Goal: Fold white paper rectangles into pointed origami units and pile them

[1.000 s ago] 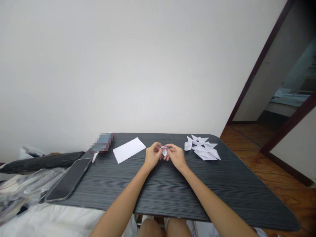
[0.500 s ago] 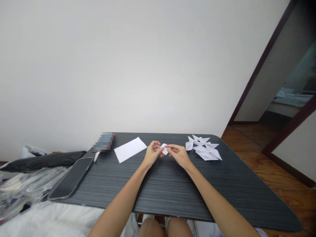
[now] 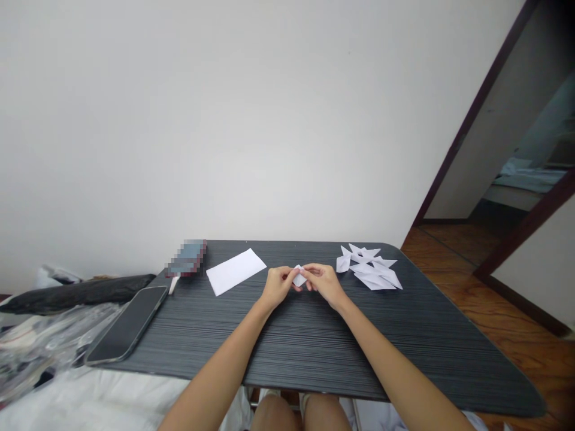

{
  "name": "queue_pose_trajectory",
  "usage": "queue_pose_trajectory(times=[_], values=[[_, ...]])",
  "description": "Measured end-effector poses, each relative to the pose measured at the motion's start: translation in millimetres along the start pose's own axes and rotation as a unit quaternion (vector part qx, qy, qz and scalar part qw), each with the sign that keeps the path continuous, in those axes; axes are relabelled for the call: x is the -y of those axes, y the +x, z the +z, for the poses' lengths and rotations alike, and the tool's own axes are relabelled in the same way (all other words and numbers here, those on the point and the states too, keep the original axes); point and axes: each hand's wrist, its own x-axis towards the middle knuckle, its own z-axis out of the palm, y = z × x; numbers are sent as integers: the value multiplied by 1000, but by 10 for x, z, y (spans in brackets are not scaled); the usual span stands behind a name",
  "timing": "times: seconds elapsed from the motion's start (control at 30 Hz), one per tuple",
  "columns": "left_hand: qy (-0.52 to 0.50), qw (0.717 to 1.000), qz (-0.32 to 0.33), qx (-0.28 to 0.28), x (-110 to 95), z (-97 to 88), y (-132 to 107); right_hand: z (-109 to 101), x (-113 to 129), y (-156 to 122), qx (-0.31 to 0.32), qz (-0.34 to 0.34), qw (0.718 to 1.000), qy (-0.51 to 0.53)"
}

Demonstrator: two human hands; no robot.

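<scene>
Over the far half of the dark surface (image 3: pixel 305 341), the left hand (image 3: pixel 277 287) and right hand (image 3: pixel 326 284) each keep a thumb-and-finger grip on a small folded white paper (image 3: pixel 299 281). Good handling probably means aligning edges, then pressing evenly without tearing. No writing is legible; the pixelated object (image 3: pixel 188 258) reveals none.

Both hands (image 3: pixel 276 287) pinching small folded paper (image 3: pixel 298 281) at dark table (image 3: pixel 309 353) — white sheet (image 3: pixel 236 272) left, folded pieces (image 3: pixel 376 276) right.
</scene>
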Motion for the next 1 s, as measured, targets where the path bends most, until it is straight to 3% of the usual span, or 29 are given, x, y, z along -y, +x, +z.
queue_pose_trajectory(times=[0.1, 0.2, 0.33, 0.6, 0.87, 0.93, 1.0], values=[[-38, 999, -18, 15, 20, 20, 0, 0, -12, -1, -20, -2, 1000, -5], [-116, 989, -61, 71, 28, 33, 15, -11, -35, 9, -47, -16, 999, -11], [-153, 975, -106, 118, 20, 24, 21, -13, -19, 3, -33, -20, 999, -22], [-144, 975, -95, 138, 1, 52, -16, -9, -7, -4, -27, -1, 998, -50], [-56, 990, -55, 121, -6, 77, -40, 41, 41, -25, -11, 12, 999, -36], [25, 994, -39, 95, -16, 70, -41, 33, 31, -19, -22, -4, 997, -78], [157, 987, 4, 28, -38, 60, -45, 22, 24, -17, -36, -37, 988, -142]])
